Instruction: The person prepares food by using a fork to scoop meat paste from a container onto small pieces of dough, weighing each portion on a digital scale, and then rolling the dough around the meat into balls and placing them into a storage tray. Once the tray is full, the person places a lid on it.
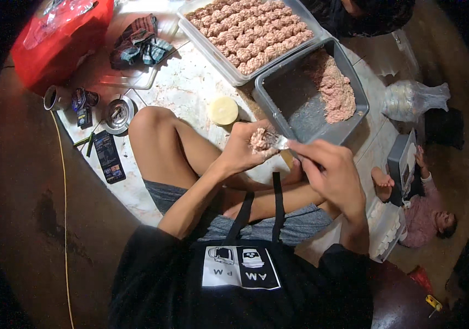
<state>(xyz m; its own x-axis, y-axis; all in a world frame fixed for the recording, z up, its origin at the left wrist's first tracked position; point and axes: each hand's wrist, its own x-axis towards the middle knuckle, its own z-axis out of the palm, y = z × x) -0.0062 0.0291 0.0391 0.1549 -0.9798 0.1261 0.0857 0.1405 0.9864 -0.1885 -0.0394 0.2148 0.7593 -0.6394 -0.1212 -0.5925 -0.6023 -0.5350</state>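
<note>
My left hand [238,149] is closed around a lump of pink minced mixture [259,140], part of which bulges from the top of the fist. Between the fingers of my right hand [326,164] is a metal spoon [280,143], its bowl against that lump. Just beyond both hands stands a grey tub [295,112] with more mixture [337,96] heaped toward its right side. Behind it, a clear plastic container [208,50] holds rows of shaped balls [251,34]. A round pale yellow disc [223,111] lies on the tiles left of the tub.
At left are a red plastic bag [61,52], a crumpled cloth [144,46], a mug [56,98], an ashtray [118,116] and a black phone-like slab [109,157]. A wrapped bundle [413,100] and another person [426,214] are at right; a dark-haired head shows at top.
</note>
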